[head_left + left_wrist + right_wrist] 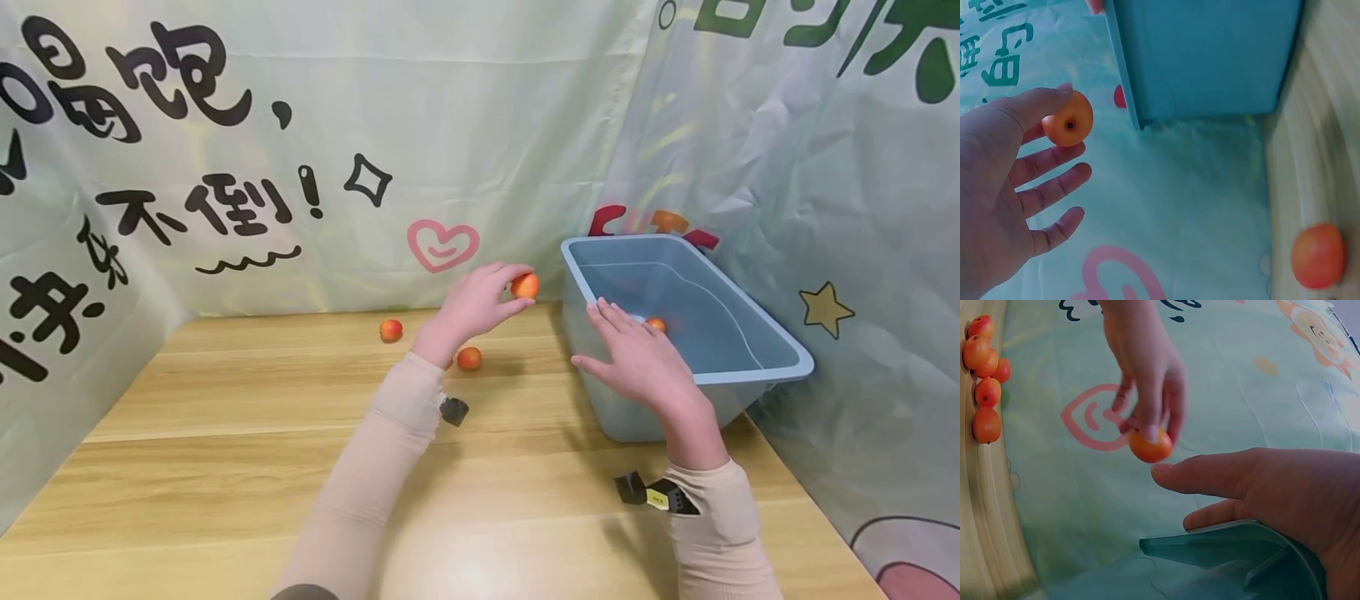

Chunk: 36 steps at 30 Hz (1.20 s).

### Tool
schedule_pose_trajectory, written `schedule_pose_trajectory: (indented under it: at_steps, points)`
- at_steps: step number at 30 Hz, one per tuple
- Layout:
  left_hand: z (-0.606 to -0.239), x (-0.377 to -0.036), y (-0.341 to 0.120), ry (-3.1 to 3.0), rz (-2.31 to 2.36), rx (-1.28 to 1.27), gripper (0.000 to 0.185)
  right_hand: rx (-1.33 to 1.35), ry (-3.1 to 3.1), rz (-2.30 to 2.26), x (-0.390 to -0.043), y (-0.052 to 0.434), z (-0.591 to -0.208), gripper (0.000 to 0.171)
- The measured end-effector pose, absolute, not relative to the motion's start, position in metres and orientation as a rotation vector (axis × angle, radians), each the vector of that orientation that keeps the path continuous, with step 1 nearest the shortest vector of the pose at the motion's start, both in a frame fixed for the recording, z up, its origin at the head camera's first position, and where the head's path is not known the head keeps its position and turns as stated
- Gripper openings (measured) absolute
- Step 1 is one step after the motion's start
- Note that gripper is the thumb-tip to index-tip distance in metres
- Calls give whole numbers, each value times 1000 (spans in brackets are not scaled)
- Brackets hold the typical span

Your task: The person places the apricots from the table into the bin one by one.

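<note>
Thumb and fingertips of my left hand (480, 304) pinch a small round orange-red fruit (525, 286), apricot-like, held above the table just left of the bin. In the left wrist view a dark dimple shows on this fruit (1069, 122), and the other fingers are spread apart. My right hand (637, 358) is at the near left rim of a blue-grey plastic bin (750, 377), fingers extended and holding nothing. Whether it touches the rim is unclear. Inside the bin another orange-red fruit (656, 324) shows partly behind the right fingers; the rest of the bin's floor there is hidden.
More fruits lie on the wooden table (225, 467), one farther back (391, 331) and one nearer (469, 358) beside my left wrist. The right wrist view shows several fruits (988, 392) in a row. A printed cloth (510, 125) hangs behind the table and bin.
</note>
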<state>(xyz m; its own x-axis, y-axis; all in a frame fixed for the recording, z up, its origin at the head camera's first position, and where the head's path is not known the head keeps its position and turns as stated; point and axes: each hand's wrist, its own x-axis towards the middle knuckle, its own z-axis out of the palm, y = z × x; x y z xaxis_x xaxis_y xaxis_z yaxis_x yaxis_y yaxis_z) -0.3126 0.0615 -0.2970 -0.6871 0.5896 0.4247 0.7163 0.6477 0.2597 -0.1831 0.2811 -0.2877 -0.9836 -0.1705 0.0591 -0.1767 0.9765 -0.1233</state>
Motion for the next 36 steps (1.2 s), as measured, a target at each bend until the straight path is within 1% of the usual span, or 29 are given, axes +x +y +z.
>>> schedule_pose_trajectory:
  at_steps: [6,11,23,29,36]
  points:
    - [-281,-317,89,-2529,-621,-1089,55,262,-3078,190,-183,281,-287,82]
    - [-276,-321,112,-2517,-593,-1111,56,265,-3081,183,-183,280,-287,83]
    - [-281,-335,156,-2575,-677,-1111,57,277,-3070,162,-183,280,-286,81]
    - [-284,-339,166,-2613,-713,-1093,55,283,-3072,173,-183,281,-286,80]
    - [-289,-341,166,-2658,-705,-1059,53,281,-3081,178,-182,281,-286,80]
